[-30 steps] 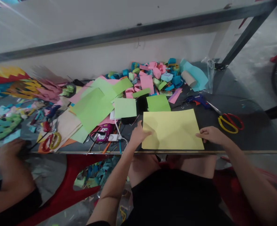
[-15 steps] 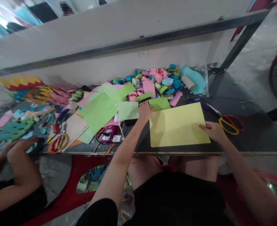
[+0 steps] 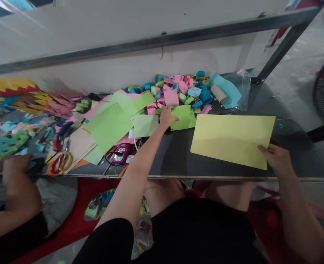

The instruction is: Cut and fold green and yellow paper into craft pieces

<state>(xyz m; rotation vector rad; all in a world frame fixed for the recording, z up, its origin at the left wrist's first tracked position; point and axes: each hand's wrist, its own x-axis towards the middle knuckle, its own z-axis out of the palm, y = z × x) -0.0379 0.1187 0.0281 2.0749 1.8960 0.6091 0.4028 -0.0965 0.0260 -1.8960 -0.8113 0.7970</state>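
My right hand [image 3: 279, 157] pinches the lower right edge of a large yellow sheet of paper [image 3: 233, 139], thumb on top. The sheet is tilted above the dark tabletop. Over at the pile, my left hand [image 3: 167, 117] has its thumb spread from its fingers. That thumb lies over the left part of a bright green piece of paper [image 3: 184, 119]. A pale green sheet [image 3: 146, 125] is just left of this hand. Behind the yellow sheet, the scissors are almost wholly hidden.
Folded pink, blue and green paper pieces [image 3: 182, 90] are heaped at the back, beside a cardboard tube [image 3: 219, 94]. Leftward lie green sheets [image 3: 109, 126], a purple power strip [image 3: 121, 154] and red-and-yellow scissors [image 3: 62, 162]. Another person's arm [image 3: 19, 187] rests at the far left.
My right hand has moved right with the yellow sheet, uncovering more of the green paper and covering the scissors. My left hand has shifted slightly farther back. The view has turned a little.
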